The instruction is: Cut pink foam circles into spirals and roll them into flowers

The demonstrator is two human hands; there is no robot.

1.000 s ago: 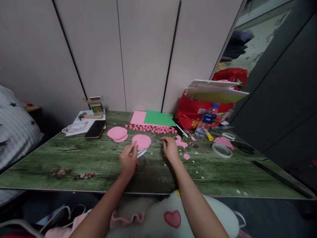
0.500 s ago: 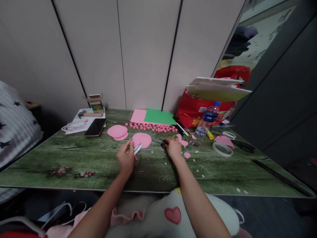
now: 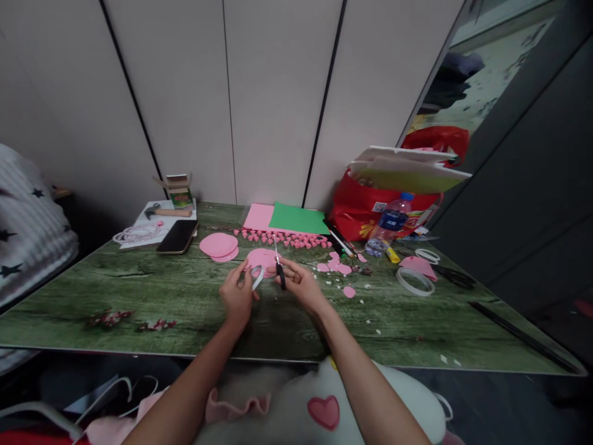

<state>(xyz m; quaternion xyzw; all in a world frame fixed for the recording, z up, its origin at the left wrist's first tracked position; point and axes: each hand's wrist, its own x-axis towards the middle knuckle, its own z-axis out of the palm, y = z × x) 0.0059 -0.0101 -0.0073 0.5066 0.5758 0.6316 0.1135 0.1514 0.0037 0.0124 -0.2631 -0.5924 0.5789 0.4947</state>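
Observation:
My left hand (image 3: 237, 295) is closed on a roll of white tape (image 3: 258, 276), which it holds tilted above the table. To its right, my right hand (image 3: 299, 281) grips small scissors (image 3: 280, 272) by their black handles, the blades pointing up and away from me. Behind both hands lies a pink paper disc (image 3: 262, 254), partly hidden by them. More pink discs (image 3: 217, 245) overlap just to the left. A row of small pink pieces (image 3: 287, 238) runs along behind the discs.
Green paper (image 3: 299, 219) and pink paper lie at the back. A water bottle (image 3: 389, 225) stands before a red bag (image 3: 354, 207). A larger tape roll (image 3: 416, 281) is at the right, a phone (image 3: 178, 237) and hammer (image 3: 169, 212) at the left. Scraps dot the table (image 3: 296, 334).
My right hand has lifted the scissors off the table and moved left, close to the tape roll. The blades have swung from pointing left to pointing up. My left hand has barely moved.

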